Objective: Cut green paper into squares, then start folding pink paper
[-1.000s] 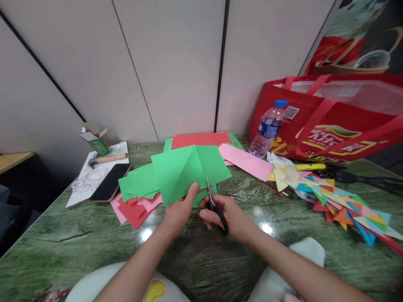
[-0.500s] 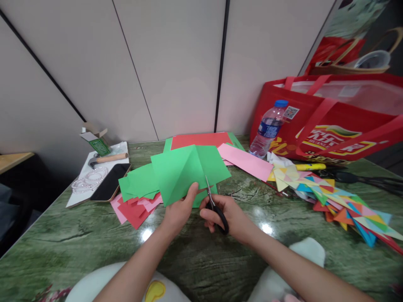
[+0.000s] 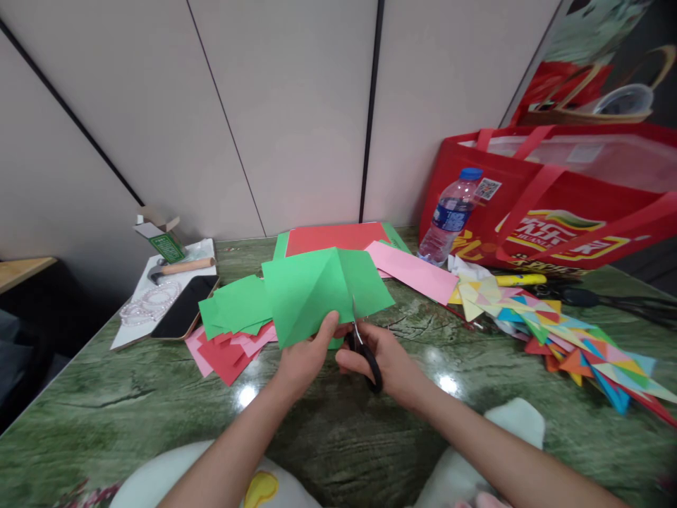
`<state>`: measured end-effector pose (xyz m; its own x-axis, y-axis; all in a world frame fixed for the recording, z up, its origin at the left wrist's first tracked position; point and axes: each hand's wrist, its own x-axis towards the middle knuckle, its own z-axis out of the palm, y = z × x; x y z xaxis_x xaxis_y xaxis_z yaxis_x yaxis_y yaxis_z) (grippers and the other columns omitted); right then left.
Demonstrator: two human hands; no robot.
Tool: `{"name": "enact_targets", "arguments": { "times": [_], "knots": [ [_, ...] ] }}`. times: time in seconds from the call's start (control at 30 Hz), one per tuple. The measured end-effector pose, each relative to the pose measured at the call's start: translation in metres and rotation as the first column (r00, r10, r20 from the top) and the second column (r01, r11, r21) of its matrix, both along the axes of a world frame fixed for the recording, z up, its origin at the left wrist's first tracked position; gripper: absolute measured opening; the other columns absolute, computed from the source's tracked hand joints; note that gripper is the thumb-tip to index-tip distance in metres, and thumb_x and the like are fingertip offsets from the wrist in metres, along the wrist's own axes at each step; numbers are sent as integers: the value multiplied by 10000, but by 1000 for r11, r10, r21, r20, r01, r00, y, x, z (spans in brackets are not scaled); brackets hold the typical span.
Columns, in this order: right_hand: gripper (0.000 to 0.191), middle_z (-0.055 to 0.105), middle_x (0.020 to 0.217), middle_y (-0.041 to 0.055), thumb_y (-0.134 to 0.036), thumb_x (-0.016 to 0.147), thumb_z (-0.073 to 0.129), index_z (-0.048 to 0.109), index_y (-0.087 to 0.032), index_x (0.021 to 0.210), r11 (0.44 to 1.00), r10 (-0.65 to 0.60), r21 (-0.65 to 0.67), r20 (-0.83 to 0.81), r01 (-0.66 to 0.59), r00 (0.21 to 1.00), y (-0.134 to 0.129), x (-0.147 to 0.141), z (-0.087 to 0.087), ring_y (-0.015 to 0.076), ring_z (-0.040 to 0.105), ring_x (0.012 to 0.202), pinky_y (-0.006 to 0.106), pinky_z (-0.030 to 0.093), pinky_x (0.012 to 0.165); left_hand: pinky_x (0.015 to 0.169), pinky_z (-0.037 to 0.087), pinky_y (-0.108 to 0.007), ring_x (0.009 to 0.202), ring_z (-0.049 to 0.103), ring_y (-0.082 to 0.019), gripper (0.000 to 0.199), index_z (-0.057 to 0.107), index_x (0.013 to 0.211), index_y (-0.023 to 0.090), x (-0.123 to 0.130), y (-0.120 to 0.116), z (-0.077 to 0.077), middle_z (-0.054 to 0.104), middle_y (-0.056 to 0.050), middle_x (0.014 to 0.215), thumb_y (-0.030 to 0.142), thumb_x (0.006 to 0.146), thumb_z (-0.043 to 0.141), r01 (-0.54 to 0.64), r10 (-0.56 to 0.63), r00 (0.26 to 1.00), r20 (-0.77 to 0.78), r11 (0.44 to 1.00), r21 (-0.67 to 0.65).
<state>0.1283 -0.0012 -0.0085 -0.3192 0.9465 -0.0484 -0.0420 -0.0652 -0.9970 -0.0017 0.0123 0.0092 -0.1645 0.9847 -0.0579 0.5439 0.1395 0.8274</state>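
A creased green sheet of paper [image 3: 304, 286] is held above the table by my left hand [image 3: 307, 356], thumb on top and the other fingers hidden beneath. My right hand [image 3: 388, 360] grips black-handled scissors [image 3: 371, 367], whose blades meet the sheet's near edge close to a fold. To the left lie smaller green paper pieces [image 3: 235, 307], overlapping red paper pieces [image 3: 227, 356] and pink ones. Behind the held sheet rests a stack with a red sheet [image 3: 333, 238] over green. A pink paper strip [image 3: 415, 271] lies to the right.
On the left are a hammer [image 3: 183, 268], a phone [image 3: 185, 308], beads [image 3: 151, 302] and a small green box [image 3: 163, 238]. At right stand a water bottle [image 3: 449, 219] and a red bag [image 3: 529, 183], with colourful folded paper [image 3: 571, 339] in front.
The green sheet and my left hand have shifted slightly right. The scissor blades now sit more upright and closer together at the sheet's near edge.
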Motion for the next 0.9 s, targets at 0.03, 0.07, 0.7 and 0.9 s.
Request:
{"name": "enact_targets", "arguments": {
  "times": [0.03, 0.07, 0.7, 0.9],
  "knots": [
    [473, 519, 586, -29, -502, 596, 674, 502, -151, 863, 1000, 0, 6, -5, 0, 1000, 0, 0, 0, 120, 486, 547, 252, 387, 534, 982, 329, -306, 1140, 478, -196, 323, 648, 963, 254, 0, 0, 0, 638, -11, 1077, 449, 744, 512, 3, -3, 1000, 11, 1000, -11],
    [472, 516, 584, -30, -498, 593, 678, 504, -152, 864, 1000, 1, 12, -9, -1, 1000, 0, 0, -1, 120, 485, 546, 252, 386, 532, 982, 330, -305, 1133, 484, -194, 326, 645, 970, 251, 1, 0, 1, 635, -13, 1082, 445, 747, 510, 5, -4, 1000, 21, 1000, -19],
    [403, 497, 505, -58, -500, 618, 644, 485, -171, 787, 1000, -6, -13, -17, 6, 1000, -1, -1, -3, 95, 467, 440, 229, 345, 458, 1003, 297, -343, 1154, 463, -213, 333, 644, 969, 231, 1, -1, 3, 629, -36, 1093, 436, 731, 534, -13, 13, 999, 46, 1000, 7],
    [405, 505, 506, -53, -514, 626, 628, 481, -171, 784, 1000, -5, -10, -17, 5, 1000, -1, -2, -3, 97, 465, 428, 229, 335, 444, 1002, 300, -328, 1163, 454, -209, 341, 646, 961, 235, 1, 0, 0, 632, -33, 1087, 456, 729, 530, -19, 19, 999, 31, 1000, -2]
  ]
}}
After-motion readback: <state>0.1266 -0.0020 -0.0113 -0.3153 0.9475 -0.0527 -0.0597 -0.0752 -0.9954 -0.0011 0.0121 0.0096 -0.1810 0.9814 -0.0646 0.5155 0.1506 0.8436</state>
